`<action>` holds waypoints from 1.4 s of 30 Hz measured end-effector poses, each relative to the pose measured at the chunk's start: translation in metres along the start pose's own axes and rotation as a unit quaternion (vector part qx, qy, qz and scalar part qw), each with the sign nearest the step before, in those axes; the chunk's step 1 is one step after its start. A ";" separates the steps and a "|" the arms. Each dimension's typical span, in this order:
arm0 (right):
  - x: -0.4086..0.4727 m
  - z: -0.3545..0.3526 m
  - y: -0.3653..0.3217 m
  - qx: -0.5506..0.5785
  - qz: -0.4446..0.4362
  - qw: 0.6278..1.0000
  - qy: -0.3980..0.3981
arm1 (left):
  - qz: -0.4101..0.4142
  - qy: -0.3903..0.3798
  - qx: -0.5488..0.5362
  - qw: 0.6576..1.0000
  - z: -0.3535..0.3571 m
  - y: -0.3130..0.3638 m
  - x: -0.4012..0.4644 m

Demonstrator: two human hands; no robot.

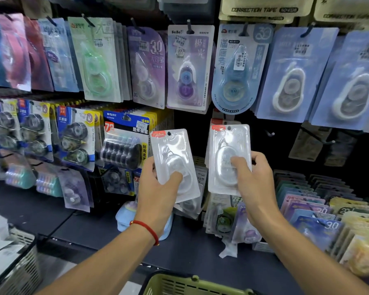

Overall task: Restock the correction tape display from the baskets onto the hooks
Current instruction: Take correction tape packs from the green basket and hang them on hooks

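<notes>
**Two clear packs held up toward the bare hooks**

A clear blister pack (174, 165) is gripped by the left hand (158, 188), thumb across its front, with its long axis tipped toward 11 o'clock. A second clear pack (229, 158) is pinched by the right hand (256, 184) and stands almost upright, its hang hole at 12 o'clock. Bare hooks (272, 133) are seen at about 2 o'clock from the right-hand pack, near it and slightly higher; the right hand is judged the nearer one. The hole probably has to be brought level with a hook tip first. The green basket (192, 284) is seen at 6 o'clock, below both wrists.
</notes>
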State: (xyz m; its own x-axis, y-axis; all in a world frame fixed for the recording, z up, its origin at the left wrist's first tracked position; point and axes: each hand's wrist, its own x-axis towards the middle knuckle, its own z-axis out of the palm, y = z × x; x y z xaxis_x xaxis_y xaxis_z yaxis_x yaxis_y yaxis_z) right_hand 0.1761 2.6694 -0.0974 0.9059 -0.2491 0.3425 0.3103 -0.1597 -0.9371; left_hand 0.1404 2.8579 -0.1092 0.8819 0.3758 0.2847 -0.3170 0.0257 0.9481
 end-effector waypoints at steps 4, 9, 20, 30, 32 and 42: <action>0.002 0.001 0.000 -0.025 -0.014 0.999 0.014 | 0.012 0.007 0.015 1.000 -0.001 0.000 0.000; 0.000 0.004 0.001 -0.060 -0.060 0.996 0.036 | 0.042 0.013 0.026 0.999 -0.002 0.000 0.000; 0.017 -0.001 0.020 -0.212 -0.025 0.977 0.005 | 0.069 -0.056 0.013 0.996 -0.001 -0.006 -0.001; -0.002 0.005 0.008 -0.115 -0.043 0.971 -0.206 | 0.031 -0.181 0.017 0.983 0.011 -0.015 -0.002; -0.002 0.005 0.006 -0.087 -0.040 0.982 -0.165 | 0.035 -0.168 0.049 0.984 0.012 -0.017 -0.003; 0.001 0.000 0.002 0.026 0.039 0.996 -0.071 | 0.056 -0.200 0.058 0.977 0.017 -0.021 -0.009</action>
State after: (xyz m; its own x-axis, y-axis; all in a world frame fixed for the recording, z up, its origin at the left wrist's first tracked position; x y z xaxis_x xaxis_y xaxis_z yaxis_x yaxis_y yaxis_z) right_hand 0.1777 2.6686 -0.0993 0.9585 -0.1208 0.2584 0.2481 -0.0936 -0.9642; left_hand 0.1446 2.8378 -0.1290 0.9169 -0.0217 0.3985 -0.3983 -0.1091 0.9107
